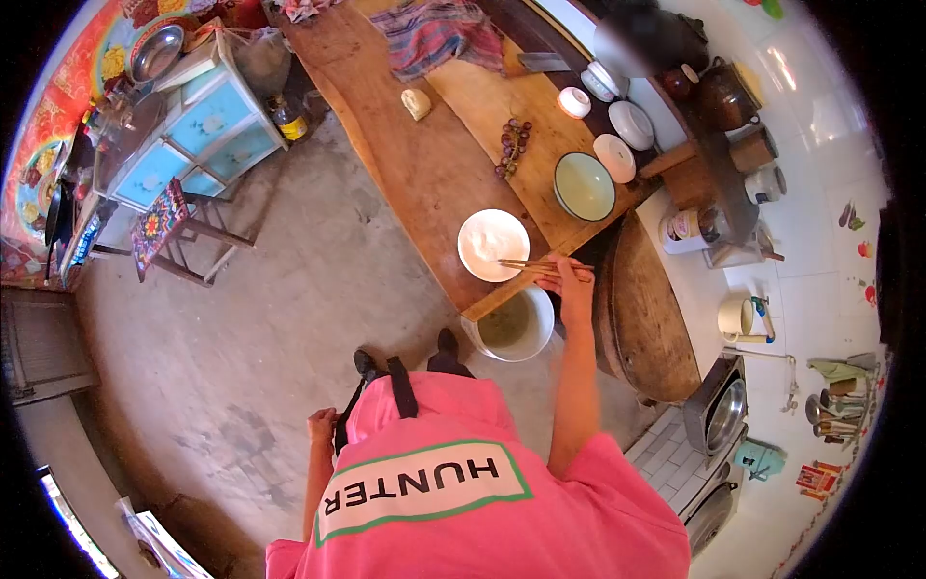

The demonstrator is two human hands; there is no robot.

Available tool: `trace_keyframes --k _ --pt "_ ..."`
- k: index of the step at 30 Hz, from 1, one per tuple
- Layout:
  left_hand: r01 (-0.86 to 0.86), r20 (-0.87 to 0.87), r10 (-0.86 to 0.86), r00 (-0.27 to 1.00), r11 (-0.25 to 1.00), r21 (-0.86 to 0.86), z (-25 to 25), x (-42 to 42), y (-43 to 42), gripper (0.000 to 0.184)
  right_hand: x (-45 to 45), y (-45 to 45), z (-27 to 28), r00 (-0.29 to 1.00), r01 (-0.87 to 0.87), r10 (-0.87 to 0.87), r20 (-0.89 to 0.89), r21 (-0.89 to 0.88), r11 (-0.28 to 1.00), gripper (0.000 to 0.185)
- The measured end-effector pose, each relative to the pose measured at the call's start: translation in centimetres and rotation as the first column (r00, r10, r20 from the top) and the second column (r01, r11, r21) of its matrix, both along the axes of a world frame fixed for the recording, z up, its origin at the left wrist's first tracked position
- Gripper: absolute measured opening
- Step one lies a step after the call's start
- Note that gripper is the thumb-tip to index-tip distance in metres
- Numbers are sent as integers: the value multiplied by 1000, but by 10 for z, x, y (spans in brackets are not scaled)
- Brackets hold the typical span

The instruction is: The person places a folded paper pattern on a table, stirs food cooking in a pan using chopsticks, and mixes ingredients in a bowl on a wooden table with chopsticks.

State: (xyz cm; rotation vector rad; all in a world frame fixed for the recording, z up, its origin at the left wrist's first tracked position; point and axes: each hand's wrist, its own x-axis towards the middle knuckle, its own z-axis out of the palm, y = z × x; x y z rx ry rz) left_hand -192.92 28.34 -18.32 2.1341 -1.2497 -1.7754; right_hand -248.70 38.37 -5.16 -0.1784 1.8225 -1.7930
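Note:
My right hand (567, 282) is closed on a pair of chopsticks (521, 263). Their tips reach into a white bowl (465, 262) of white powder that looks like flour. The bowl stands near the corner of the wooden table. My left hand (321, 424) hangs low beside my body, its fingers curled, close to a black strap (341, 430); whatever may be inside it is hidden. Below the table corner stands a white bucket (542, 331) with murky liquid. To the right of the flour bowl, an enamel basin (585, 186) rests on the table.
Grapes (514, 147), a pale dough-like lump (416, 104), a plaid cloth (439, 39) and a cleaver (543, 62) lie on the table (376, 121). White bowls (614, 157) line its right side. A round wooden lid (656, 318) is at right; a stool (159, 227) stands left.

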Motion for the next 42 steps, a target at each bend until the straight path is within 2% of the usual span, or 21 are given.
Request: trace_keyframes --k 2,5,8,11,14,17,20,22,26,29,31,34,35,38,39,42 --pt "141 65 -137 988 988 -62 0 0 2 25 -10 3 0 996 82 -82 -28 1 997 27" --pt "183 105 -166 981 967 -180 -107 56 28 25 -1 -14 -8 996 90 -91 -10 -91 992 24" --pt "33 -19 -34 999 996 -81 -62 37 20 25 5 -13 -7 999 46 -44 27 -89 995 24" --pt "0 1 0 1000 1000 -7 -26 17 12 26 -6 2 1 998 61 -61 -7 -34 998 26" --pt "-5 -83 0 997 998 -58 -35 20 14 26 -14 0 -15 991 122 -127 -36 -108 987 26" --pt "57 -46 -62 997 993 -108 -80 40 15 24 -3 -11 -10 999 46 -46 8 -82 996 28" --pt "119 -10 -121 993 986 -113 -44 25 9 24 -5 -4 0 1000 -3 3 7 -33 999 28" --pt "73 -16 -74 997 995 -62 -37 21 9 26 -15 6 4 1000 19 -19 -19 15 1000 28" --pt "42 -38 -45 998 996 -74 -23 12 14 28 -9 -6 -11 996 48 -58 -71 -135 990 27" --pt "104 31 -102 994 991 -80 -34 18 12 27 -3 -8 -4 999 -19 22 25 -92 996 27" --pt "51 -12 -51 999 997 -49 -25 14 10 27 -6 -2 8 996 -82 83 28 -49 995 26" --pt "61 -13 -62 998 997 -49 -22 9 13 28 -18 3 9 998 19 -18 -58 16 1000 29" --pt "78 1 -78 997 995 -61 -22 8 12 28 -19 1 0 998 49 -51 -37 -44 998 27" --pt "62 17 -61 998 995 -82 -19 2 16 28 -3 -15 -2 1000 12 -12 4 -64 998 29" --pt "23 54 -24 998 999 26 -1 -7 12 26 0 -13 2 998 -59 60 30 -30 998 31" --pt "-114 -85 117 989 993 44 -17 -1 15 25 -6 -1 23 998 -65 66 -21 36 997 28"
